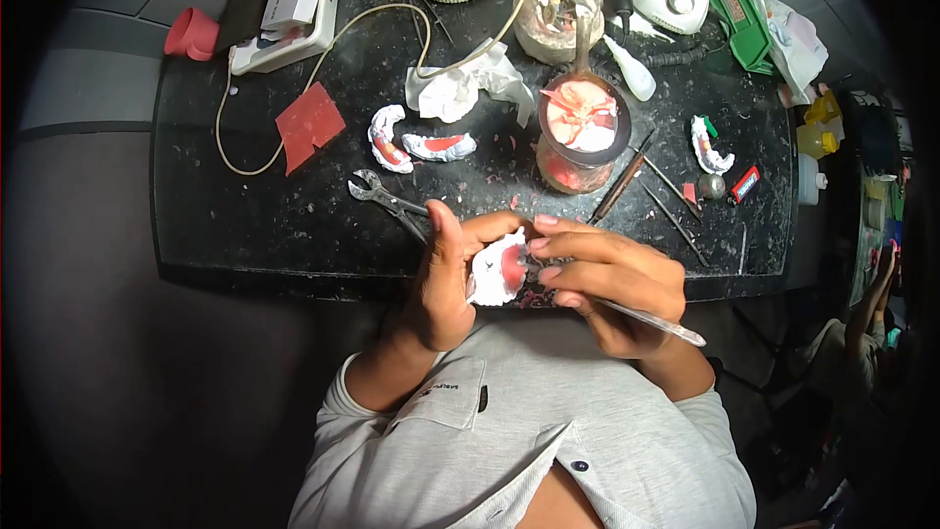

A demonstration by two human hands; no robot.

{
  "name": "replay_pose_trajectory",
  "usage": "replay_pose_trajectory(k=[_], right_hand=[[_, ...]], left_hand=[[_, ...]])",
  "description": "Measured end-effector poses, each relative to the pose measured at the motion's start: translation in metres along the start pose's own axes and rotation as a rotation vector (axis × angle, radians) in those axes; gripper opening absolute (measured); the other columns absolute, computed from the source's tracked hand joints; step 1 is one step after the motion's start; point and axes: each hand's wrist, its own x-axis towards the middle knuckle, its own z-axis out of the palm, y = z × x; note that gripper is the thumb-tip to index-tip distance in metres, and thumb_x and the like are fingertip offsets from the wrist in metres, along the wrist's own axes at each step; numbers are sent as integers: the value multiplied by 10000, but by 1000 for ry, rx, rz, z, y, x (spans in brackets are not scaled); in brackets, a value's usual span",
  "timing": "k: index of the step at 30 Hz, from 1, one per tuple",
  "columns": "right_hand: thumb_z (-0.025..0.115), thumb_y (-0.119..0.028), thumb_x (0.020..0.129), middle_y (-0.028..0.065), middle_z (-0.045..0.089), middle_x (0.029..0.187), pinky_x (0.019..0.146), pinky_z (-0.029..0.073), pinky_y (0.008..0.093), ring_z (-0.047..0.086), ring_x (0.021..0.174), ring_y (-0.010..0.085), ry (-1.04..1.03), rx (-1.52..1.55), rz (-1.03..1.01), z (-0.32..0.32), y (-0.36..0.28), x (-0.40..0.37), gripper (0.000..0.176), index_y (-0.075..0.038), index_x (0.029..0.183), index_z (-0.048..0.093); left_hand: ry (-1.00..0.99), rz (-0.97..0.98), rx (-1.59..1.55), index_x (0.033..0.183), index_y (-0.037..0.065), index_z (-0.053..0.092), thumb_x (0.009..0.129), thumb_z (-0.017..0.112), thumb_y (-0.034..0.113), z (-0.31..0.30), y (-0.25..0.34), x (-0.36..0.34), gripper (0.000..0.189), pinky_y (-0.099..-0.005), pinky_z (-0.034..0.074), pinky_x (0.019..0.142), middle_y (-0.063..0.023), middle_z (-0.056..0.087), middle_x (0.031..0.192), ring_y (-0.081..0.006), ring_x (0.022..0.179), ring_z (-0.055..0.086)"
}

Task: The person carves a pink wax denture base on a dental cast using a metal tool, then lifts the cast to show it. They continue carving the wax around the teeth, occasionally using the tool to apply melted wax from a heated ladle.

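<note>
My left hand (448, 279) grips a white plaster dental model (489, 277) with pink wax (513, 267) on its right side, held over the table's front edge. My right hand (622, 289) has its fingers wrapped round a thin metal tool (651, 319), whose handle sticks out to the lower right. The fingertips of my right hand are at the model's right side, and the tool's working end is hidden or blurred there. Pliers (384, 198) lie on the table just beyond my left hand.
Two arch models (389, 140) (440, 146), a pink wax sheet (310, 127) and crumpled tissue (470, 86) lie on the black table (245, 225). Beyond my hands stands a pan of pink and white wax (582, 115). Thin tools (676, 225) lie at right. Another person's arm (872, 299) shows far right.
</note>
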Motion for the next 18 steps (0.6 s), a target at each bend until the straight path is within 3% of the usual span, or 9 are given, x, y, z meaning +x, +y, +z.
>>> replay_pose_trajectory(k=[4,8,10,11,13,18], right_hand=[[806,37,798,157,762,1014,953,603,439,751,1053,350,-41,-34,19,5,-2,-3,228,26,1016,740],[809,40,791,144,758,996,930,609,437,752,1045,347,-67,-83,12,7,-2,-4,229,14,1009,743],[804,53,793,161,763,1004,942,607,451,745,1071,365,-77,-94,-6,9,0,-6,227,29,1009,738],[798,67,794,178,767,1011,955,606,465,737,1097,383,-87,-104,-25,10,1,-6,225,45,1008,734],[801,58,791,163,759,994,925,612,446,745,1076,373,-92,-100,-38,10,1,-6,221,36,1001,736],[805,52,787,146,751,973,900,616,426,747,1071,375,-54,-65,-12,12,2,-7,219,31,995,738]], left_hand=[[-59,-50,207,1071,-156,664,833,-110,902,5,16,1,1333,-248,482,692,-110,696,862,-136,742,616],[-77,-61,136,1033,-85,665,830,-79,909,3,12,-3,1258,-225,425,670,-45,660,860,-66,778,552],[-13,-29,160,985,-72,655,779,-64,944,4,4,-4,1262,-231,373,595,-19,622,792,-47,707,497],[-14,-29,160,985,-72,655,779,-64,944,3,7,-4,1262,-231,373,595,-19,622,792,-47,707,497],[-27,-99,327,1068,-146,671,666,-57,1021,2,15,-4,1433,-240,504,686,-88,694,841,-113,752,620],[10,-101,309,1103,-156,669,621,-45,1040,1,7,-8,1474,-236,526,737,-108,711,881,-125,795,648]])
